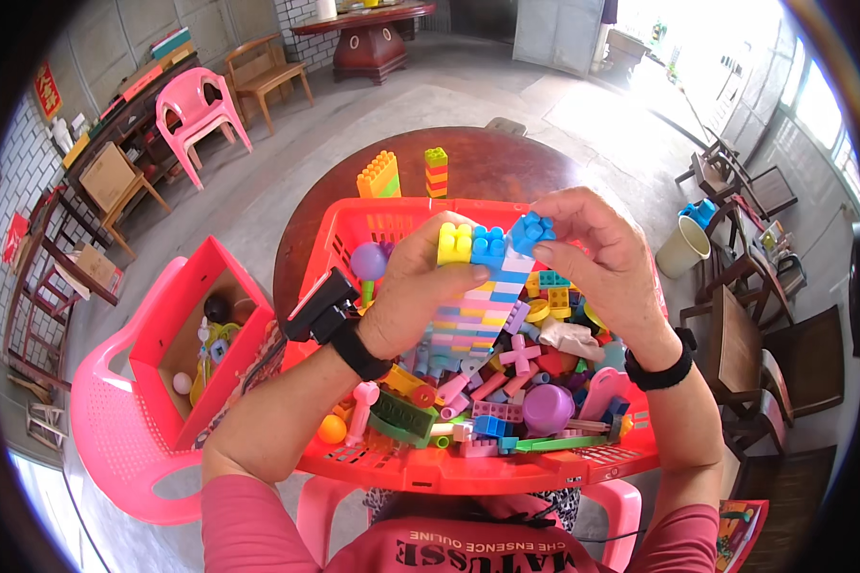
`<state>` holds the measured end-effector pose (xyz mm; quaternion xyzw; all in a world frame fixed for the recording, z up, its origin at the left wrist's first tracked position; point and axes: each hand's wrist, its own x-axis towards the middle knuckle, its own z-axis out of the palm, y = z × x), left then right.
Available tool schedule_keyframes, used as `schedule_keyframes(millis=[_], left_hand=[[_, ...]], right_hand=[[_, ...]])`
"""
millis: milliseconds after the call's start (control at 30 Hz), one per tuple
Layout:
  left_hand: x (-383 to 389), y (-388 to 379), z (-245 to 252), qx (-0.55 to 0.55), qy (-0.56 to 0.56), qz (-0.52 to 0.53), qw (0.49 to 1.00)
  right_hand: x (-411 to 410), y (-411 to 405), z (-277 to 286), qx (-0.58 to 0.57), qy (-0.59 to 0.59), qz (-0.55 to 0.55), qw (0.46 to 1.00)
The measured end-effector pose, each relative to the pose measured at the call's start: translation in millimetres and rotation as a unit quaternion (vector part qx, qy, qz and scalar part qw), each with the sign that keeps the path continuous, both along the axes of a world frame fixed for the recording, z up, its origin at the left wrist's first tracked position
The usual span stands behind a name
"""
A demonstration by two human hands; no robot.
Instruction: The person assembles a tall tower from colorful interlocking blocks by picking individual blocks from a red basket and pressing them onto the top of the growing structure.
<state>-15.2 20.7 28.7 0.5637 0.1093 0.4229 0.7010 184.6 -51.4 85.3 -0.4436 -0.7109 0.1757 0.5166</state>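
Observation:
My left hand (423, 286) grips a tall stack of toy building bricks (473, 315) in yellow, blue, white and pink, its thumb across the front near the top. A yellow brick (455, 243) and a blue one (488, 245) form part of the top row. Between the thumb and fingers of my right hand (595, 251) is another blue brick (532, 233), tilted at the stack's right top corner; whether it is pressed on I cannot tell. Both hands are above a red plastic basket (487, 473) full of loose bricks and toy parts.
The basket rests on a round wooden table (315, 179). Beyond its far rim stand an orange-and-green brick block (378, 175) and a small brick tower (436, 172). To the left, a pink plastic chair (107, 430) holds a red box (201, 336) with toys. A bin (682, 247) is at right.

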Motion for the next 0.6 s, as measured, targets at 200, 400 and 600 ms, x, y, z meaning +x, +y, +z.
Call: schedule_keyframes(millis=[200,400,600], left_hand=[[0.3,1.8,-1.1,0.048,0.086,0.028,0.995],[9.8,-5.6,-9.8,-0.018,0.027,-0.002,0.999],[8.6,1.2,-11.9,0.014,0.104,0.007,0.994]], right_hand=[[-0.7,-3.5,2.1,0.040,-0.120,-0.038,0.991],[-1.0,-0.2,-2.4,0.010,-0.134,-0.030,0.990],[2.3,-1.5,2.4,-0.021,-0.177,-0.022,0.984]])
